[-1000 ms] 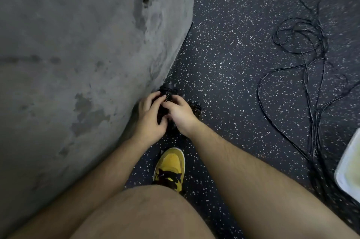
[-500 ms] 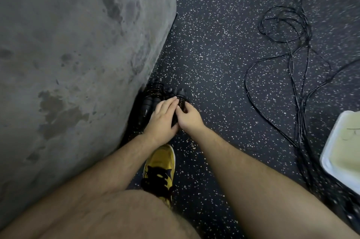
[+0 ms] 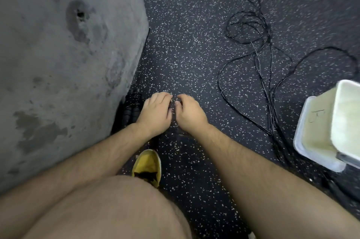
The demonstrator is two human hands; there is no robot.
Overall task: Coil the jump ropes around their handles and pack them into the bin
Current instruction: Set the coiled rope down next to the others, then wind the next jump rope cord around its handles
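Left forearm (image 3: pixel 97 160) and right forearm (image 3: pixel 253 166): bare, hairy. Thigh (image 3: pixel 109 209): bare. Shoe (image 3: pixel 147 163): yellow upper, black laces, pale sole edge.

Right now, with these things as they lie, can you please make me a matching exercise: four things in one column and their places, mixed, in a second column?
Things:
1. coiled jump ropes
2. loose jump ropes
3. white bin
4. yellow shoe

Places:
A. at the right edge of the view
B. spread over the speckled floor, left of the bin
C. against the concrete wall, beside the left hand
D. on the floor, between the two forearms

Pairs: 1-C, 2-B, 3-A, 4-D
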